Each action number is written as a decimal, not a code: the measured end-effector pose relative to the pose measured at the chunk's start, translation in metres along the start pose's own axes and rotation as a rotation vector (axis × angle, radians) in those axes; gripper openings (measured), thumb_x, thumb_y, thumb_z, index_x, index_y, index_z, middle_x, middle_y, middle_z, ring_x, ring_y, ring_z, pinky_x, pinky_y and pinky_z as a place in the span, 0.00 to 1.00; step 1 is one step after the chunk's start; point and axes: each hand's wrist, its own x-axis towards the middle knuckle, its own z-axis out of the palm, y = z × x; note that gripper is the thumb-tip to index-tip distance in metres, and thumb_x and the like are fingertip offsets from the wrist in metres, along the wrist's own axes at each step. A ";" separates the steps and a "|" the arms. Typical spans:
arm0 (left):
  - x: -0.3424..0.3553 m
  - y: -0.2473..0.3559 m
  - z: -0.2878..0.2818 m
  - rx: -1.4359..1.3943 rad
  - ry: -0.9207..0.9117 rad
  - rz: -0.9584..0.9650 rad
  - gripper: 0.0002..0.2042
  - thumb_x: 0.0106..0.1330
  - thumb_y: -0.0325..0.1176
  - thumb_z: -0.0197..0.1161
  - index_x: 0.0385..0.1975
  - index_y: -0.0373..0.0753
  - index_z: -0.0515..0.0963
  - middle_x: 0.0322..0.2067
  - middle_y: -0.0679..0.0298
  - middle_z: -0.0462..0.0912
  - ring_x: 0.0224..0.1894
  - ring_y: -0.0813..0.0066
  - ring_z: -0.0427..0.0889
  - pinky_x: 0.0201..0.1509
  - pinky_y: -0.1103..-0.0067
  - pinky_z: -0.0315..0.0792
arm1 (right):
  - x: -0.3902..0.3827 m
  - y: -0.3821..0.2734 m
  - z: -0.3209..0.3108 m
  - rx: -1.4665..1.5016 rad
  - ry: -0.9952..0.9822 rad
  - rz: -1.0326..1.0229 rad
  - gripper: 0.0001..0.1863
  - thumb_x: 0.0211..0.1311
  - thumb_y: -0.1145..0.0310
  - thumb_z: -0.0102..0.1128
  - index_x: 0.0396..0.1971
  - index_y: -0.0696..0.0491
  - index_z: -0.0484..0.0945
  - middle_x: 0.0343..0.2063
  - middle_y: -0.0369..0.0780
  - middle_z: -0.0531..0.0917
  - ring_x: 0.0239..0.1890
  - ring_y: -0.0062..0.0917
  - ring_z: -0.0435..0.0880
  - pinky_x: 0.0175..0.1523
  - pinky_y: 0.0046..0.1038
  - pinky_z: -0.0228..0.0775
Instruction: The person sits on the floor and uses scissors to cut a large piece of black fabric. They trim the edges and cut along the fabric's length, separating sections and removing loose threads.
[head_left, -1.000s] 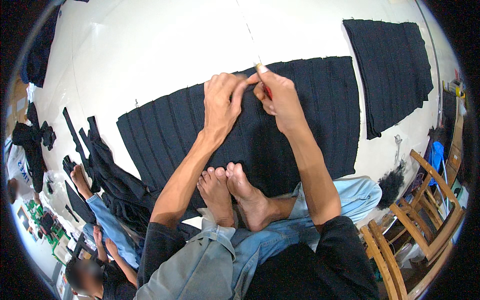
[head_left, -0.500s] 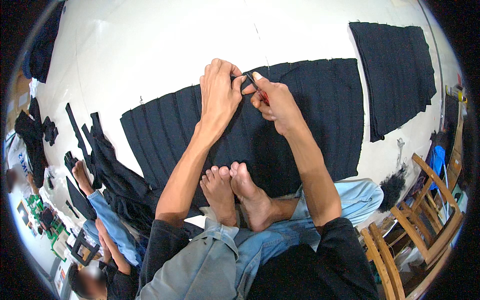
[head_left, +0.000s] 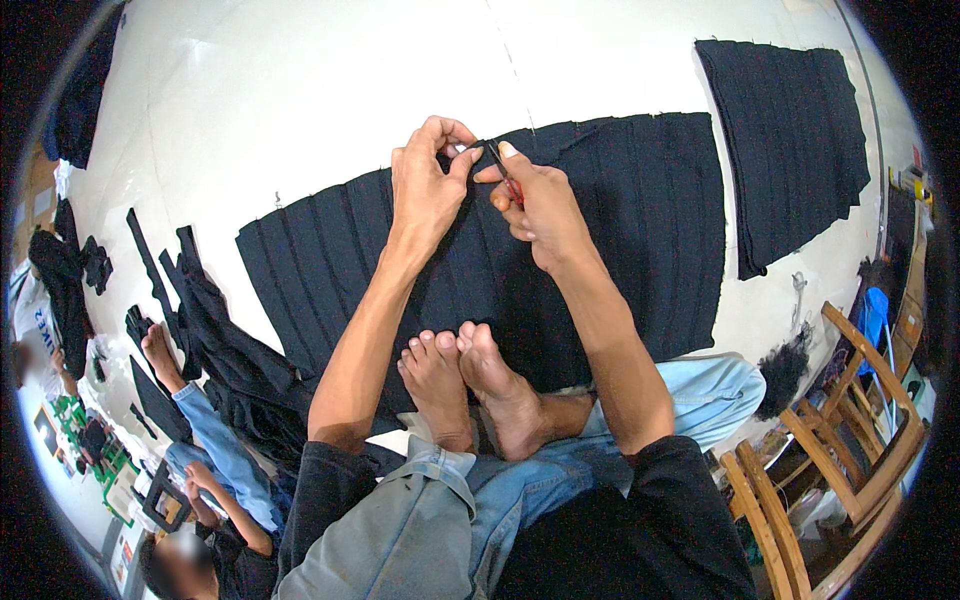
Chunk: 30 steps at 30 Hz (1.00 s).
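A wide black pleated cloth (head_left: 640, 235) lies spread over the pale surface in front of my bare feet. At its far edge my left hand (head_left: 428, 195) is closed, pinching the cloth between thumb and fingers. My right hand (head_left: 548, 208) is closed around small snips with red handles (head_left: 514, 190), their dark blades at the edge just right of my left fingertips. Against the black cloth, I cannot tell whether the blades are apart or closed. My right fingers hide part of the handles.
A second black pleated piece (head_left: 795, 150) lies at the far right. Black strips and crumpled cloth (head_left: 225, 325) are at the left, near a seated person (head_left: 235, 530). Wooden chair frames (head_left: 850, 460) and a pile of black fibres (head_left: 785, 372) stand at the lower right.
Both my hands have shifted slightly left along the edge, the left still pinching the cloth and the right still holding the snips. The person at the left has moved their hands.
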 end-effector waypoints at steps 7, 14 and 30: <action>-0.001 -0.003 -0.001 -0.110 0.011 0.034 0.05 0.61 0.20 0.66 0.33 0.35 0.77 0.33 0.63 0.83 0.35 0.78 0.76 0.44 0.78 0.74 | 0.000 -0.001 0.002 -0.010 0.018 0.008 0.24 0.73 0.52 0.52 0.33 0.60 0.81 0.15 0.32 0.73 0.10 0.12 0.59 0.14 0.20 0.44; -0.004 0.002 -0.001 -0.203 -0.026 -0.021 0.06 0.64 0.20 0.65 0.31 0.36 0.73 0.37 0.62 0.83 0.39 0.79 0.76 0.49 0.78 0.74 | 0.004 0.001 0.002 0.030 0.020 -0.009 0.23 0.72 0.52 0.54 0.33 0.59 0.82 0.15 0.31 0.73 0.10 0.10 0.59 0.13 0.19 0.42; 0.001 -0.005 -0.007 -0.151 -0.057 0.110 0.10 0.62 0.15 0.61 0.22 0.36 0.71 0.35 0.56 0.85 0.38 0.72 0.86 0.46 0.74 0.83 | 0.005 0.001 -0.004 -0.079 0.020 -0.041 0.20 0.69 0.54 0.59 0.25 0.56 0.82 0.13 0.29 0.69 0.10 0.10 0.55 0.15 0.20 0.40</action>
